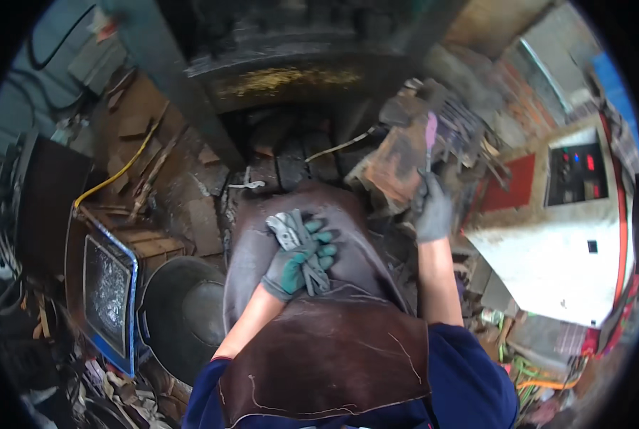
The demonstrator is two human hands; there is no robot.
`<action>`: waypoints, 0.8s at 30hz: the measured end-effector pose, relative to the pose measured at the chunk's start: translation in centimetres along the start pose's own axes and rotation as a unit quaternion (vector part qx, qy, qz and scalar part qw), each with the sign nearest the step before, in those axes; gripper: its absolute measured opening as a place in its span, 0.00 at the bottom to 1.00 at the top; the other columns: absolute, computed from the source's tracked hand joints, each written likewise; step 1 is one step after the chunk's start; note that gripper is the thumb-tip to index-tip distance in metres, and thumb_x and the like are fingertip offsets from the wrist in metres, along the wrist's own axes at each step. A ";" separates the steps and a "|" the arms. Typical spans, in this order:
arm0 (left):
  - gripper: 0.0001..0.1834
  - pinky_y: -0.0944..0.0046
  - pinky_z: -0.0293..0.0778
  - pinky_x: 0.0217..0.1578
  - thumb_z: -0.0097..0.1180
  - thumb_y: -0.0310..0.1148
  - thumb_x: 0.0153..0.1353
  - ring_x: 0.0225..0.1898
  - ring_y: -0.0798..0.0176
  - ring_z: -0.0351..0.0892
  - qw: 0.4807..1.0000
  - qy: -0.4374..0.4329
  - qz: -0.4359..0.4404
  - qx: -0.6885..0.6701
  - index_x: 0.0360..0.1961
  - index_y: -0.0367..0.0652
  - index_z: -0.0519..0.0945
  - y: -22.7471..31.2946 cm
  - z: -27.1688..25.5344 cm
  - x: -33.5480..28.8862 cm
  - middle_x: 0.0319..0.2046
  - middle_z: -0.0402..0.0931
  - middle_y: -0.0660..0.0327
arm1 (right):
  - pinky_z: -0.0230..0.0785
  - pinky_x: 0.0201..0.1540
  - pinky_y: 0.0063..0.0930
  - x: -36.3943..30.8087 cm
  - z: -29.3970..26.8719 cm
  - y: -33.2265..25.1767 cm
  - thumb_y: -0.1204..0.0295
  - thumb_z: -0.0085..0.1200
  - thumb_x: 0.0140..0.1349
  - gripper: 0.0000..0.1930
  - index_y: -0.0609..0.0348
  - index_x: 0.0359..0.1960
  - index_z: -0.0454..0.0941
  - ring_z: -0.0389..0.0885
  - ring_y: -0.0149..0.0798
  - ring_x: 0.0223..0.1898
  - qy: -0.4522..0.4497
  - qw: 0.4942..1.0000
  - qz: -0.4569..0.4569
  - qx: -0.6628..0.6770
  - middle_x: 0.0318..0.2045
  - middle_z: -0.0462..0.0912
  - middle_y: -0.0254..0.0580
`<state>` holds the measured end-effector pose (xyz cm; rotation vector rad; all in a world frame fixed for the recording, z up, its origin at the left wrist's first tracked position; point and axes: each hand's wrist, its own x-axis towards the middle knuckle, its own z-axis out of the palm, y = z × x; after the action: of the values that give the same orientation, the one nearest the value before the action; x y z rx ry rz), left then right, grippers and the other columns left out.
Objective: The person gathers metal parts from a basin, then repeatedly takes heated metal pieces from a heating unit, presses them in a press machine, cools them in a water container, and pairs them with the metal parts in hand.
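Note:
My left hand, in a grey and green glove, rests over my lap on a brown leather apron. Its fingers close around several grey metal pieces, which stick out above and below the palm; their exact kind does not show. Out to the right, my right hand, in a dark grey glove, grips the thin shaft of a tool with a pink end. That end points up and away from me, in front of a rusty block; the tool's kind is blurred.
A large dark press-like frame stands ahead. On the right is a white control cabinet with lit displays. A black bucket and a blue-edged panel stand at the left. Scrap and cables crowd both sides.

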<state>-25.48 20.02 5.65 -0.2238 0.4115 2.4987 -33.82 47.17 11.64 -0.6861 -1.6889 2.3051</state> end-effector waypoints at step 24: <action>0.30 0.52 0.71 0.54 0.50 0.24 0.61 0.58 0.51 0.69 0.997 -0.068 0.001 -0.037 0.65 0.42 0.58 1.1 -0.1 -0.4 0.59 0.66 0.52 | 0.55 0.16 0.11 9.1 26.4 -7.2 0.56 0.53 0.63 0.19 0.63 0.39 0.76 0.65 0.20 0.18 -0.298 0.952 0.061 -0.026 0.21 0.72 0.30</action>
<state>-25.74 18.91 5.92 -0.0809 0.2632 2.5153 -55.15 31.07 22.46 -0.0903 -1.9883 2.7542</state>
